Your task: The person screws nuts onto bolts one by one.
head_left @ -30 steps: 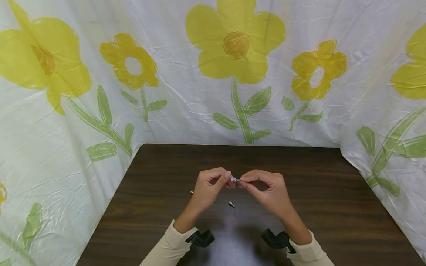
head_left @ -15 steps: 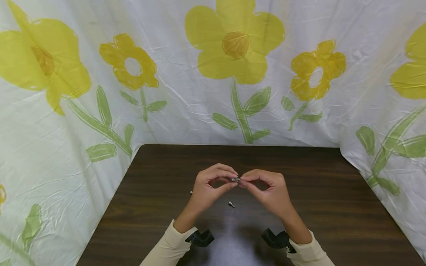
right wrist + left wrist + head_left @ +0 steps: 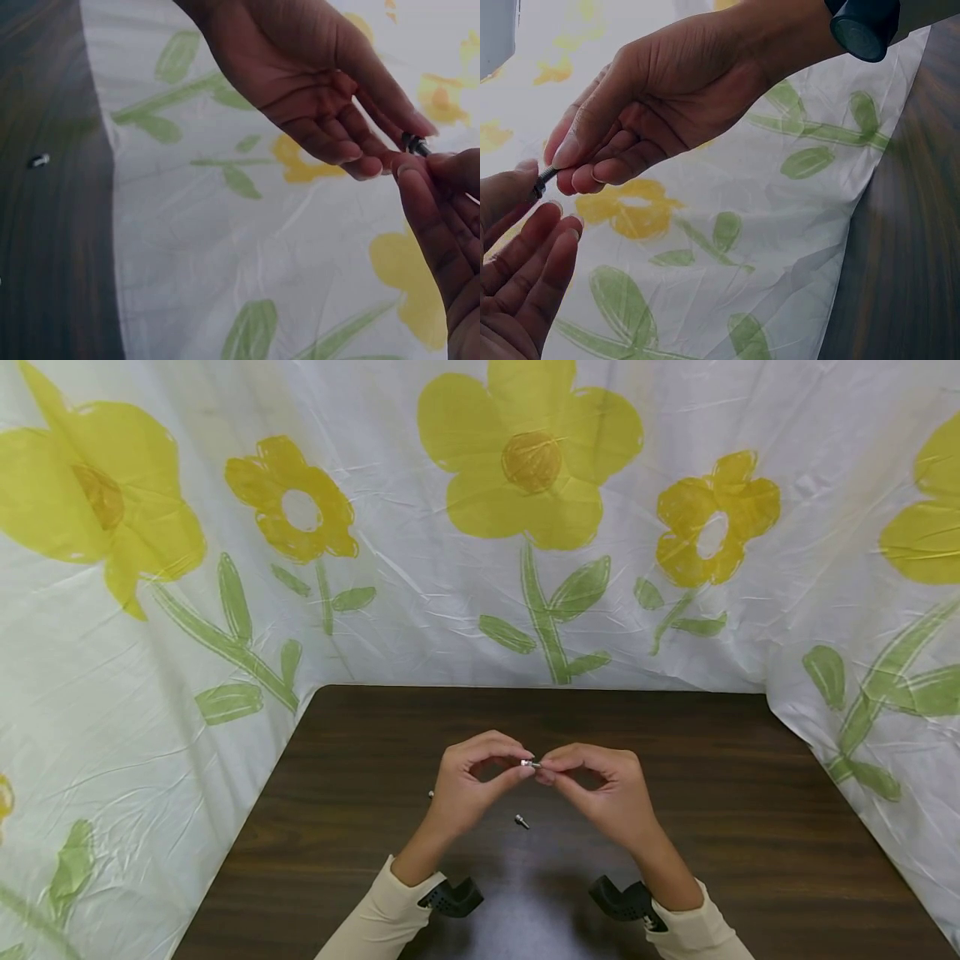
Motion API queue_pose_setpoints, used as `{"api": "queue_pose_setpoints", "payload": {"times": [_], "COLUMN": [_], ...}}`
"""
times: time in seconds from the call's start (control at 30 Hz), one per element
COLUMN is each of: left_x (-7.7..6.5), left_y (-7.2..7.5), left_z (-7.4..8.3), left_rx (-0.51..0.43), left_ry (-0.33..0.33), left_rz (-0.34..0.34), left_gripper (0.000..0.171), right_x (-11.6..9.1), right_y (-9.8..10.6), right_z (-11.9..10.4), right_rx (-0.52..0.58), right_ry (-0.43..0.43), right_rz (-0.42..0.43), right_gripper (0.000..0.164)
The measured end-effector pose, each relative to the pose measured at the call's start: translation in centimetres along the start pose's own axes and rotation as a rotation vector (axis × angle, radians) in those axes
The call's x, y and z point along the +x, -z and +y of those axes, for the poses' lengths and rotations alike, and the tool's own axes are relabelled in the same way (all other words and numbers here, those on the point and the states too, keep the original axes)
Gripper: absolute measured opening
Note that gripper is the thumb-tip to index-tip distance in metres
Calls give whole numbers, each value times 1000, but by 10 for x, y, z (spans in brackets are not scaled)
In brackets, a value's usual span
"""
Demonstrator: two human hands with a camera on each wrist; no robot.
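A small metal bolt (image 3: 530, 764) is held between both hands above the table, lying roughly level. My left hand (image 3: 474, 778) pinches its head end, where rings like a nut or washers show, between thumb and fingertips. In the left wrist view, the bolt's threaded shank (image 3: 549, 173) runs up to the other hand's thumb and finger. My right hand (image 3: 606, 783) pinches that shank end, and its fingertips hide the tip. The right wrist view shows the dark, ringed head end (image 3: 412, 141) beside the left thumb.
A second small bolt (image 3: 522, 822) lies on the dark wooden table (image 3: 360, 860) below the hands. Another tiny metal piece (image 3: 431, 794) rests left of the left wrist, partly hidden. A white curtain with yellow flowers (image 3: 405, 610) hangs behind the table.
My left fingers have straightened from their curled position, then closed slightly again at the bolt's head end. My right hand and the bolt on the table have stayed in place.
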State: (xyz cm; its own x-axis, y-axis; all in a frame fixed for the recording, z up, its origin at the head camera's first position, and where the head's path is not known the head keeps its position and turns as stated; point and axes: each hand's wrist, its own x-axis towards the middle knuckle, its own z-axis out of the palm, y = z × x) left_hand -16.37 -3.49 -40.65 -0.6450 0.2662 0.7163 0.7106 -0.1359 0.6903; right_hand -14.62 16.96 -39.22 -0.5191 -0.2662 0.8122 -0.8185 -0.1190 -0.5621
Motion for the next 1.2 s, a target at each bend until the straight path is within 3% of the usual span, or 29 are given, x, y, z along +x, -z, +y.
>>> {"api": "queue_pose_setpoints", "payload": {"times": [0.2,0.4,0.6,0.77,1.2], "left_x": [-1,-3,-1,-1,-2], "left_y": [-1,2,2,1,1], "left_z": [1,-1,-1,-3,-2], "left_rx": [4,-65,-71,-78,-50], "left_ry": [75,139,53,-1,49], "left_rz": [24,21,-38,-50,-29], "left_gripper": [4,10,37,32,25], "right_x": [0,-1,-1,-1,-2], "right_y": [0,1,1,1,1], "right_z": [0,1,1,1,3], "right_rx": [-3,-10,-47,-23,-18], "right_ry": [1,-5,-11,-11,1], "right_rz": [2,13,20,12,-1], "right_gripper": [39,40,38,40,39]}}
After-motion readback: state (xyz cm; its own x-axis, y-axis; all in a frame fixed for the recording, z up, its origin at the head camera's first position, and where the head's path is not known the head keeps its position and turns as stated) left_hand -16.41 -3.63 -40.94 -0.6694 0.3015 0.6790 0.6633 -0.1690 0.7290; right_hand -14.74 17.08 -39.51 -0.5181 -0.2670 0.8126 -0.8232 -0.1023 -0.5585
